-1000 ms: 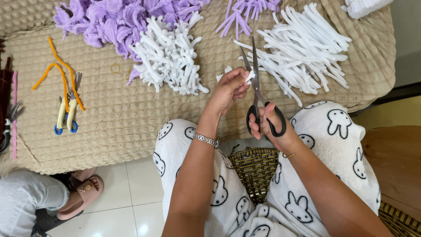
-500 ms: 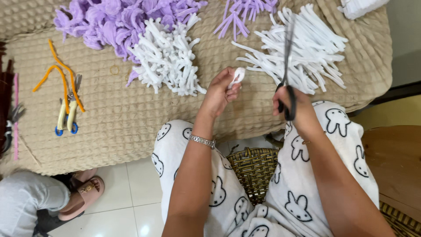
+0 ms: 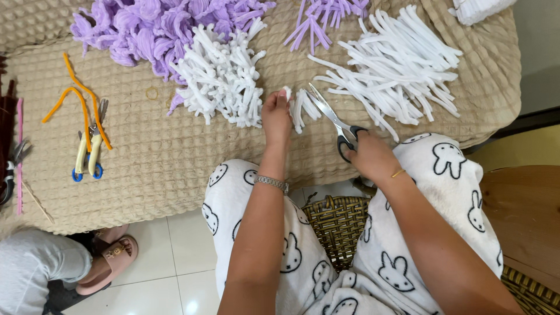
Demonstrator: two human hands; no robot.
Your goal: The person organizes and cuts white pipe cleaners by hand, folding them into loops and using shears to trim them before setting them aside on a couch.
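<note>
White stems (image 3: 301,108): small bunch lying on the beige mat (image 3: 163,169), just right of the left hand (image 3: 276,116). Left grip pressed down at the bunch's left end, fingertips together on the stem ends. Scissors (image 3: 333,119) just right of the bunch, blades parted, tips aimed at it. Right hand (image 3: 368,156) has its grip closed through the black handles.

Step, as I read it: laying down or lining up a cut bunch between cuts. Next move likely needs the bunch pinned flat and the blades squared to it.

Left of the bunch: pile of bent white pieces (image 3: 219,79), nearly touching the left hand. Right of it: long white stems (image 3: 396,70), uncut. Above-left: purple heap (image 3: 157,26). Far left: orange stem (image 3: 81,102), pliers (image 3: 87,154). Piles crowd the bunch on both sides; loose pieces could mix.
</note>
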